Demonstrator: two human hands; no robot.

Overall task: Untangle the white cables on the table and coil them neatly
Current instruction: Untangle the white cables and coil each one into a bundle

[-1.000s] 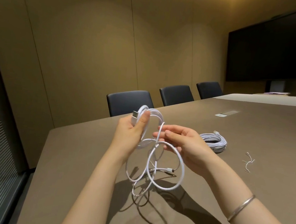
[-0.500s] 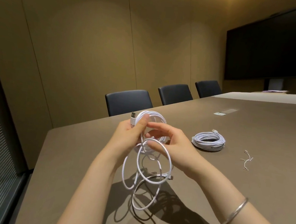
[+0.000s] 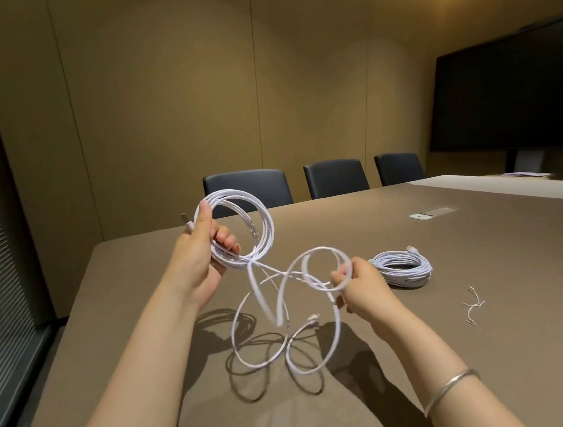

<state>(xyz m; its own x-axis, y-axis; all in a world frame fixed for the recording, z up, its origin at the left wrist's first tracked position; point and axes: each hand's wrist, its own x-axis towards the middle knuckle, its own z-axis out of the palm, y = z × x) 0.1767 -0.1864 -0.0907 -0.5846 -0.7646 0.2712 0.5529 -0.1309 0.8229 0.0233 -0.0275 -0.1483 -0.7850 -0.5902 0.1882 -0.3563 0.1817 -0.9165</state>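
1. White cable (image 3: 263, 242): held in the air above the table (image 3: 466, 351), part coiled, part hanging in loose loops whose lowest turns rest on the table in front of the person.
2. Left hand (image 3: 200, 257): its grip is closed round the gathered turns of the coil, thumb on top; a USB plug (image 3: 185, 220) sticks out just beside the thumb.
3. Right hand (image 3: 362, 286): its grip pinches one free loop, held apart from the coil.
4. Handling, as a judgement: the cable looks light, limp and springy, likely to slide and kink; take it at the loop nearest the coil, not at the dangling small plug (image 3: 311, 319).
5. Surroundings: a finished coil (image 3: 402, 268) lies beyond the right hand; twist ties (image 3: 472, 305) lie further right; chairs (image 3: 248, 187) stand behind the coil. Nothing obstructs the hands.
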